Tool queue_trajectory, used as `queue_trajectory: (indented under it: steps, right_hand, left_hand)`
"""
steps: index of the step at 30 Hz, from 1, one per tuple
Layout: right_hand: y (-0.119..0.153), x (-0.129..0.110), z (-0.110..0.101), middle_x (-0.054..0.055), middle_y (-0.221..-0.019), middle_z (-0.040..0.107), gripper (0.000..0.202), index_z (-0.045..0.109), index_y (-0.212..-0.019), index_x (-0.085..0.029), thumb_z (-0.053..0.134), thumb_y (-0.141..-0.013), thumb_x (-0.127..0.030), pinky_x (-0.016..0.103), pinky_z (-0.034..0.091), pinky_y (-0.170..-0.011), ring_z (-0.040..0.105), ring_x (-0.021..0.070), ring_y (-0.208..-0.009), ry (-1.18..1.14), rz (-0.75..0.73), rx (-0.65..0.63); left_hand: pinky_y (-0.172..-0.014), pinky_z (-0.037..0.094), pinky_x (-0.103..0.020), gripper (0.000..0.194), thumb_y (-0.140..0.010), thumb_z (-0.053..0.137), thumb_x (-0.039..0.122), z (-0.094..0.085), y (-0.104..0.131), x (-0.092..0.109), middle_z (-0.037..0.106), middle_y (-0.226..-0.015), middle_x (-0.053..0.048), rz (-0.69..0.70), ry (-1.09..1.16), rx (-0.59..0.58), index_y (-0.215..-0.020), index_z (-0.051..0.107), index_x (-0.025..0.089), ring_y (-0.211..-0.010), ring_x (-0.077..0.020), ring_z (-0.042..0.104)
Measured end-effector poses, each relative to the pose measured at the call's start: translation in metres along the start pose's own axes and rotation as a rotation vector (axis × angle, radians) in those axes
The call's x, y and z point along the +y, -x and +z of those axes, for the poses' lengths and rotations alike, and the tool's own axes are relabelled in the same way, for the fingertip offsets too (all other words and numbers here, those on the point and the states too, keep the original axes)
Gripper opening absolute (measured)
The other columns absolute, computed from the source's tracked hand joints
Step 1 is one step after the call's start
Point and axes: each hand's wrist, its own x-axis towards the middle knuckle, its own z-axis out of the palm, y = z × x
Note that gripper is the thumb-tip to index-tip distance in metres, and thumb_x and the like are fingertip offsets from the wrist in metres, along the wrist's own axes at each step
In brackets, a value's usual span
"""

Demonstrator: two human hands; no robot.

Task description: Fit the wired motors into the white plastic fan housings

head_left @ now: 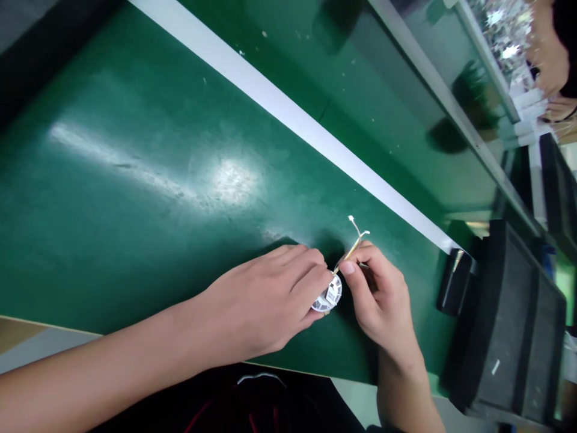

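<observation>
Your left hand (274,294) grips a white disc (334,293).
Your right hand (381,285) pinches thin wires (353,248), connectors (351,218) poking beyond those fingertips (347,267).

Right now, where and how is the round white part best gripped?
Probably the rim of the round white part, from the left, where the left hand holds it: a disc offers opposing edges, while the right hand pinches wires at the far side.
</observation>
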Motion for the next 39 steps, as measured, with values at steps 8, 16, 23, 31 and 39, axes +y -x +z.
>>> queue_trajectory:
  steps: [8, 16, 23, 31, 39]
  right_hand:
    - [-0.009, 0.000, 0.003, 0.000, -0.081, 0.056, 0.014, 0.061, -0.091, -0.024, 0.058, -0.104, -0.026, 0.032, 0.041, -0.063, 0.051, 0.0137, -0.067, 0.103, -0.007, -0.011]
    - [-0.009, 0.005, -0.005, 0.002, -0.088, 0.070, 0.014, 0.074, -0.104, -0.027, 0.061, -0.104, -0.033, 0.031, 0.048, -0.062, 0.059, 0.0147, -0.068, 0.097, 0.005, 0.053]
    - [0.016, -0.006, -0.018, 0.003, -0.100, 0.069, 0.024, 0.072, -0.109, -0.028, 0.083, -0.088, -0.031, 0.027, 0.053, -0.055, 0.063, 0.0148, -0.076, -0.037, -0.185, -0.063]
    - [0.020, -0.002, -0.003, 0.006, -0.109, 0.066, 0.015, 0.075, -0.113, -0.029, 0.069, -0.100, -0.029, 0.032, 0.058, -0.073, 0.066, 0.0160, -0.085, 0.101, -0.299, 0.000]
    - [0.022, 0.019, 0.005, 0.006, -0.116, 0.070, 0.019, 0.073, -0.116, -0.028, 0.065, -0.101, -0.036, 0.033, 0.055, -0.082, 0.069, 0.0216, -0.099, 0.338, -0.504, 0.123]
  left_hand:
    - [-0.094, 0.054, -0.048, 0.023, -0.104, 0.053, 0.023, -0.001, -0.001, -0.002, 0.066, -0.118, -0.014, -0.009, 0.042, -0.037, -0.125, 0.054, 0.014, -0.111, -0.0299, 0.064]
    - [-0.093, 0.053, -0.045, 0.038, -0.102, 0.061, 0.030, -0.004, -0.002, -0.003, 0.062, -0.123, -0.012, -0.026, 0.014, -0.065, -0.138, 0.054, 0.021, -0.107, -0.0285, 0.062]
    - [-0.097, 0.047, -0.042, 0.036, -0.105, 0.059, 0.041, -0.001, -0.003, -0.003, 0.063, -0.123, -0.009, -0.053, 0.052, -0.058, -0.134, 0.054, 0.021, -0.108, -0.0253, 0.060]
    - [-0.096, 0.046, -0.043, 0.041, -0.100, 0.067, 0.041, -0.009, -0.006, -0.002, 0.063, -0.125, -0.009, -0.094, -0.018, -0.096, -0.135, 0.054, 0.022, -0.111, -0.0274, 0.057]
    - [-0.101, 0.046, -0.041, 0.059, -0.098, 0.062, 0.062, -0.009, -0.006, 0.012, 0.066, -0.130, -0.012, -0.088, -0.152, -0.064, -0.136, 0.056, 0.018, -0.121, -0.0286, 0.059]
